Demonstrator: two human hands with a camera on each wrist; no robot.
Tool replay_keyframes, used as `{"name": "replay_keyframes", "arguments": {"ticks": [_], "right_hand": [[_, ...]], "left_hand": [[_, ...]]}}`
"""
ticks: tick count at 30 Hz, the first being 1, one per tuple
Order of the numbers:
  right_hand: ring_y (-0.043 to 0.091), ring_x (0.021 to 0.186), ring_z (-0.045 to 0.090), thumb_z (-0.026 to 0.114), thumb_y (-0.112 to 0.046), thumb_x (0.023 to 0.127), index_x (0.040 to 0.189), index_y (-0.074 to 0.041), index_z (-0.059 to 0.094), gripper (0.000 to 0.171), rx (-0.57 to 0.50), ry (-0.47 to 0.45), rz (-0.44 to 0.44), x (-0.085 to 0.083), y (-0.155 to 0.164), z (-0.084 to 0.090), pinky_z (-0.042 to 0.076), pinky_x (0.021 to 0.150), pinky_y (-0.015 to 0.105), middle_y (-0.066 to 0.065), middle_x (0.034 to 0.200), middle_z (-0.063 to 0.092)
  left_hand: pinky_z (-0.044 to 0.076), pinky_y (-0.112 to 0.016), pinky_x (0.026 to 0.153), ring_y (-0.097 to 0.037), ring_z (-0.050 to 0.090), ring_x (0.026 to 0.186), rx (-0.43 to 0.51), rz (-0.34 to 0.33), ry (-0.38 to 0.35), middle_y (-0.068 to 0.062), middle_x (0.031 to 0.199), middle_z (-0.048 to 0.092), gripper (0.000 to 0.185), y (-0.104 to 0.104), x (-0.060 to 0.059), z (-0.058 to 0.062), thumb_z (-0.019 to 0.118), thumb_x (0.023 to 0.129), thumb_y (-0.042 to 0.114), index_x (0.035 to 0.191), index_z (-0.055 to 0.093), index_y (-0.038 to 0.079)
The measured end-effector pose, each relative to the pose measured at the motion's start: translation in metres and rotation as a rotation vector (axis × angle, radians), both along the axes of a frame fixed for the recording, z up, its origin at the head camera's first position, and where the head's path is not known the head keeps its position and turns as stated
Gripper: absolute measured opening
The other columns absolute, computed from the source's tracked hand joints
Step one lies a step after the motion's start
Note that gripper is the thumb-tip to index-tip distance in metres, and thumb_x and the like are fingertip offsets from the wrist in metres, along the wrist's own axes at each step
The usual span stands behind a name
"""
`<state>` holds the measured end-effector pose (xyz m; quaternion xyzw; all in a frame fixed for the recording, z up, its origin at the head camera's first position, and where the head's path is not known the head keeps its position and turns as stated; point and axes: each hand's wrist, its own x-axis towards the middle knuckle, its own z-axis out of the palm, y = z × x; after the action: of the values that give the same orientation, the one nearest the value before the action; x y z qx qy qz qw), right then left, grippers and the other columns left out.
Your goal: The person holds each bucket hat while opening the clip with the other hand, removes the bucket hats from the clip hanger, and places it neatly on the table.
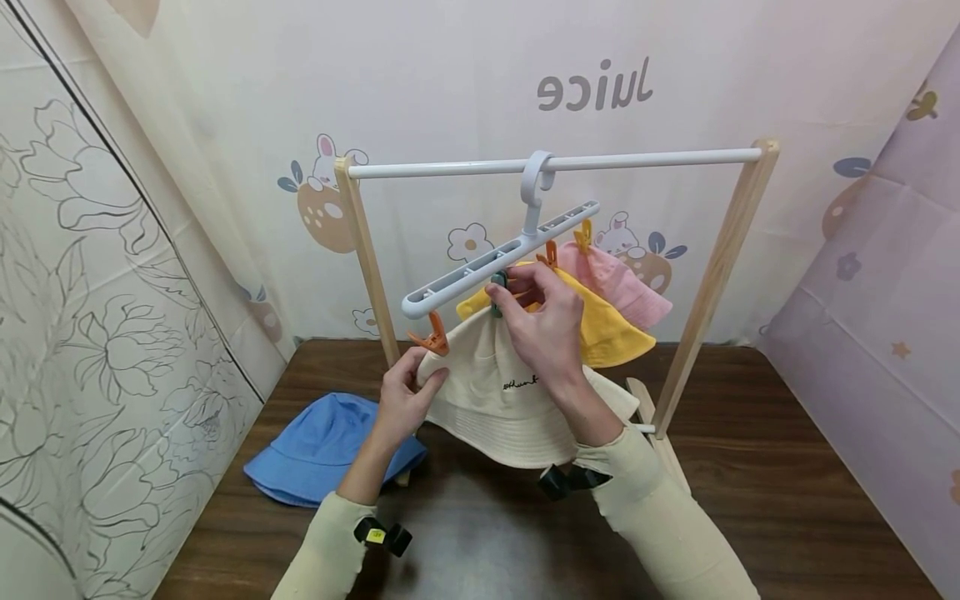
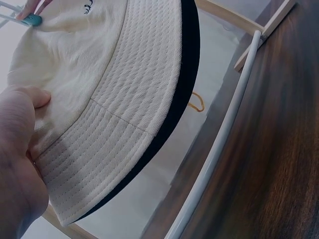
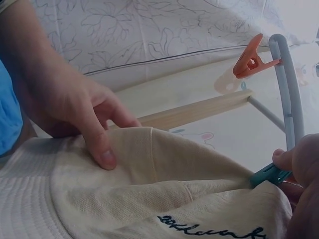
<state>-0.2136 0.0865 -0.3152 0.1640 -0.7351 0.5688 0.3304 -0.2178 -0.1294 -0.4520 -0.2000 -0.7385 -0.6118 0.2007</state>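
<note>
- Right up at the hanger, the right hand [image 1: 543, 321] has thumb and fingertips pinched on a green clip [image 3: 269, 175], and that clip bites the crown of the cream hat [image 1: 498, 392].
- Down a touch, the left hand [image 1: 405, 400] curls its fingers round the cream hat's crown edge, thumb pressed flat on the cloth, just below an orange clip [image 1: 432, 337] that hangs free.
- The cream hat hangs under the grey hanger [image 1: 480, 267], brim flaring down toward the table, dark script stitched on its side.
- From the left wrist view, the brim's ribbed stitching and a dark underside show, with the thumb lying on the fabric.
- Behind it on the same hanger, a yellow hat [image 1: 607, 325] and a pink hat [image 1: 622, 287] hang from two more orange clips.
- The hanger hooks over the white rail [image 1: 660, 158] of a wooden rack [image 1: 720, 267] standing on the brown table [image 1: 787, 467].
- Out to the left, a blue hat [image 1: 315, 450] lies on the table, partly behind the left forearm.
</note>
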Motion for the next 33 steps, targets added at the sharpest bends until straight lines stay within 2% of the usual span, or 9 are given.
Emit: {"name": "replay_keyframes", "arguments": {"ticks": [8,12,15,21,24,26,31,33], "right_hand": [[0.013,0.081,0.069,0.089,-0.007,0.096,0.112,0.004,0.080,0.022,0.002,-0.006,0.000,0.000,0.001,0.000,0.056,0.077,0.012,0.022,0.096,0.081],[0.014,0.080,0.068,0.089,-0.008,0.096,0.113,0.004,0.080,0.023,0.001,-0.010,0.005,0.001,0.001,0.001,0.056,0.077,0.013,0.022,0.097,0.081],[0.016,0.082,0.068,0.089,-0.008,0.096,0.114,0.004,0.080,0.024,0.001,-0.012,0.007,0.001,0.002,0.000,0.056,0.078,0.013,0.022,0.098,0.081],[0.012,0.081,0.068,0.089,-0.007,0.096,0.113,0.004,0.080,0.023,-0.006,-0.019,0.005,0.000,0.001,0.000,0.056,0.077,0.013,0.022,0.098,0.081],[0.009,0.080,0.067,0.089,-0.007,0.096,0.112,0.005,0.080,0.022,-0.006,-0.015,0.000,0.000,0.001,0.001,0.056,0.076,0.013,0.023,0.097,0.081],[0.008,0.080,0.067,0.089,-0.007,0.096,0.112,0.004,0.080,0.022,-0.006,-0.012,-0.002,-0.001,0.001,0.000,0.055,0.076,0.013,0.023,0.097,0.081],[0.009,0.080,0.067,0.089,-0.007,0.096,0.113,0.005,0.080,0.023,-0.007,-0.019,0.001,-0.001,0.001,-0.001,0.056,0.077,0.013,0.023,0.097,0.081],[0.010,0.081,0.067,0.090,-0.007,0.095,0.113,0.005,0.079,0.024,-0.006,-0.019,0.001,-0.001,0.001,-0.001,0.056,0.077,0.013,0.023,0.098,0.081]], "left_hand": [[0.054,-0.017,0.078,0.002,0.065,0.090,0.024,-0.017,0.016,-0.032,0.106,0.075,0.029,-0.002,0.001,-0.005,0.077,0.098,-0.010,0.126,0.071,-0.011],[0.051,-0.017,0.072,0.002,0.063,0.085,0.024,-0.051,0.049,-0.006,0.103,0.079,0.026,-0.004,0.000,-0.010,0.076,0.099,-0.010,0.125,0.073,-0.008],[0.051,-0.018,0.071,0.001,0.062,0.084,0.022,-0.062,0.065,0.015,0.105,0.074,0.023,-0.005,-0.001,-0.012,0.075,0.100,-0.010,0.123,0.074,-0.007],[0.052,-0.017,0.074,0.002,0.064,0.087,0.022,-0.045,0.056,0.022,0.107,0.074,0.020,-0.006,0.000,-0.012,0.074,0.101,-0.009,0.121,0.076,-0.007],[0.051,-0.017,0.074,0.002,0.063,0.086,0.021,-0.051,0.055,0.020,0.106,0.074,0.018,-0.006,-0.001,-0.013,0.074,0.101,-0.009,0.119,0.076,-0.006],[0.050,-0.017,0.072,0.002,0.061,0.083,0.017,-0.057,0.060,0.014,0.103,0.074,0.017,-0.007,-0.001,-0.014,0.073,0.101,-0.010,0.118,0.076,-0.006],[0.047,-0.018,0.067,0.001,0.057,0.077,0.003,-0.065,0.063,-0.016,0.094,0.073,0.017,-0.007,0.000,-0.014,0.073,0.101,-0.010,0.117,0.076,-0.006],[0.046,-0.019,0.067,0.001,0.055,0.076,0.000,-0.066,0.064,-0.024,0.093,0.070,0.016,-0.007,0.000,-0.014,0.073,0.101,-0.010,0.117,0.076,-0.006]]}}
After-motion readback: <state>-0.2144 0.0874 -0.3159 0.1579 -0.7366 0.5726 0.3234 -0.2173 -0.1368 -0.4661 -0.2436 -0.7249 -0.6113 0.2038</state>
